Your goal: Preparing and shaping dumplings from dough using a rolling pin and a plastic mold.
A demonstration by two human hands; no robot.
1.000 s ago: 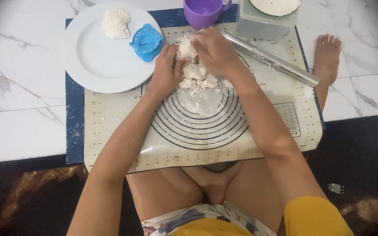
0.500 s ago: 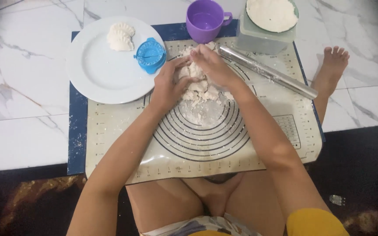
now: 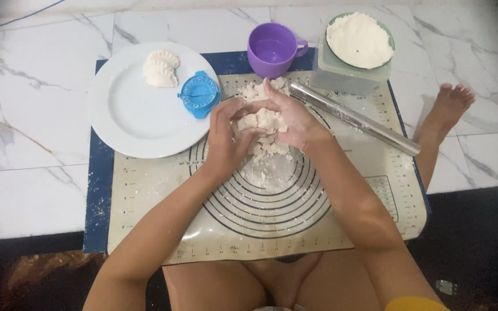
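Both of my hands are gathered around a lump of white dough scraps (image 3: 263, 121) over the ringed pastry mat (image 3: 376, 184). My left hand (image 3: 226, 135) cups the dough from the left with curled fingers. My right hand (image 3: 295, 118) presses against it from the right, palm turned inward. More crumbly dough pieces (image 3: 266, 147) lie on the mat just under the hands, and flour dusts the rings.
A white plate (image 3: 128, 115) at the left holds shaped dumplings (image 3: 160, 68) and a blue dumpling press (image 3: 199, 94) on its rim. Behind stand a purple cup (image 3: 272, 49) and a bowl of white filling (image 3: 359, 40). A metal rolling pin (image 3: 353, 118) lies at the right, my foot (image 3: 448, 109) beyond.
My hands have drawn closer together and lifted the dough scraps into a lump between them. The view has shifted so the plate, cup and bowl show fully.
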